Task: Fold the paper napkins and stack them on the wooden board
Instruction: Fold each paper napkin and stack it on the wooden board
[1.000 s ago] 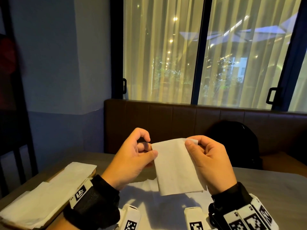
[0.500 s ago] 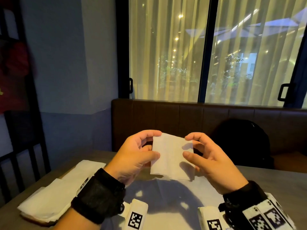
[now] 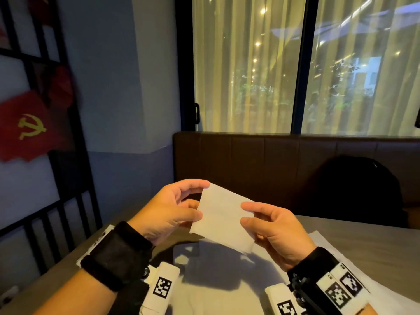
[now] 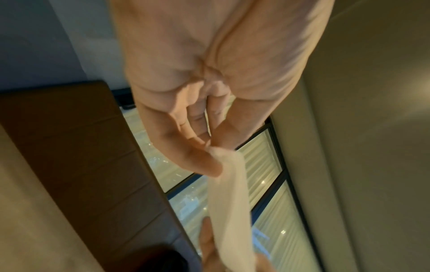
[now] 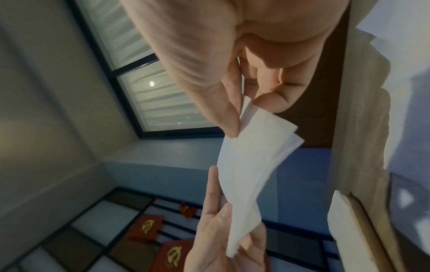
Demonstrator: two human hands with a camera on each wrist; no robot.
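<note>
While both hands hold it, a folded napkin (image 3: 223, 220) hangs above the table (image 3: 375, 242).
Nearest, unfolded sheets (image 3: 227, 289) lie on the table beneath the napkin; left hand (image 3: 169, 212) fingers pinch its left edge, right hand (image 3: 276, 230) fingers pinch its right edge; beyond it, a brown bench back (image 3: 261, 162).

No readable words, brands or numbers appeared anywhere. The only signs were emblems and coded markers. A yellow hammer-and-sickle emblem (image 3: 30, 126) stood on a red flag (image 3: 25, 130) at the left edge of the head view; the right wrist view showed the same emblem on red plaques (image 5: 146, 228) at the bottom. Black-and-white square code markers (image 3: 161, 289) sat on white wrist-mounted blocks (image 3: 341, 289), bearing no legible characters.
</note>
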